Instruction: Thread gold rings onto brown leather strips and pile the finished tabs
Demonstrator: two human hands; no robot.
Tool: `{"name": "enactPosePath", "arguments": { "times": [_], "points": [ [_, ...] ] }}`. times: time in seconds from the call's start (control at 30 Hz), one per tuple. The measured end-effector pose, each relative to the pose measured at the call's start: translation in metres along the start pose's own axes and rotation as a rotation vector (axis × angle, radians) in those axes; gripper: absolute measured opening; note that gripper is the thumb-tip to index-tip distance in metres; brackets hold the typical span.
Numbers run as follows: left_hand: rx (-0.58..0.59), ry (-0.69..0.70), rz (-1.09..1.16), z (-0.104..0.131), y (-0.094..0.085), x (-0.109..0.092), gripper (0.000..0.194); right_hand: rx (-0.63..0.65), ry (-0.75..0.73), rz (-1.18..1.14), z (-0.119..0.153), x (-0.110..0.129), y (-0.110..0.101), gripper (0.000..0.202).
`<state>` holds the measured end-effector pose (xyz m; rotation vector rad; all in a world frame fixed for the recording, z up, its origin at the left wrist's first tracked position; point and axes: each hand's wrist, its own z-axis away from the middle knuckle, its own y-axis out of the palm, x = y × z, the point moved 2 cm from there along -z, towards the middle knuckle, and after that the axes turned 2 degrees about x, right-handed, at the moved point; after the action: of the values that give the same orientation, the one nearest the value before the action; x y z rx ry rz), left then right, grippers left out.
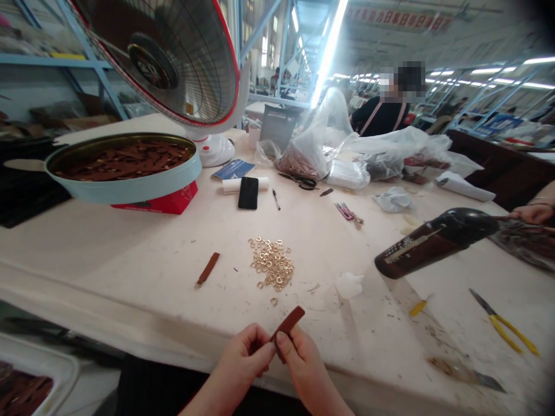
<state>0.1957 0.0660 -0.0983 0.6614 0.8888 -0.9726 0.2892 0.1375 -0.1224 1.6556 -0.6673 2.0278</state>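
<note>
Item one: a short flat brown leather strap (287, 325), which I see pinched at its lower end between my left hand (243, 358) and my right hand (303, 364), at the near edge of the pale worktop (130, 254). The fingers of both hands are closed on the strap, thumbs meeting at its base; its free end tilts up toward 1 o'clock.

Item two: a loose heap of small gold metal rings (271, 263), at 12 o'clock from my hands, with one stray ring lying between the heap and the strap.

Item three: a second brown leather strip (207, 269), flat on the worktop at 10 o'clock, apart from the rings.

Item four: a round pale-blue tin of brown leather pieces (124, 167), well off at 10 o'clock, under a round red-rimmed dish heater (173, 58).

Item five: a dark brown hair dryer (433, 240), at 2 o'clock, held by another person's hand (535, 212) at the right edge.

Item six: yellow-handled pliers (503, 328), at 3 o'clock on the worktop.
</note>
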Motion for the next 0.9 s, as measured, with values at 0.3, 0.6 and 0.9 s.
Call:
{"name": "enactPosePath", "arguments": {
  "times": [0.3,0.6,0.9],
  "points": [
    [-0.141,0.045,0.103,0.01,-0.014,-0.003,0.026,-0.686,0.009,0.132,0.025,-0.027,-0.091,0.037],
    [-0.199,0.129,0.149,0.01,-0.013,0.0,0.028,-0.82,-0.099,0.469,-0.016,-0.031,-0.148,0.053],
    [-0.2,0.089,0.087,0.026,-0.022,0.007,0.026,-0.321,-0.302,0.641,0.003,0.019,-0.087,0.028]
  ]
}}
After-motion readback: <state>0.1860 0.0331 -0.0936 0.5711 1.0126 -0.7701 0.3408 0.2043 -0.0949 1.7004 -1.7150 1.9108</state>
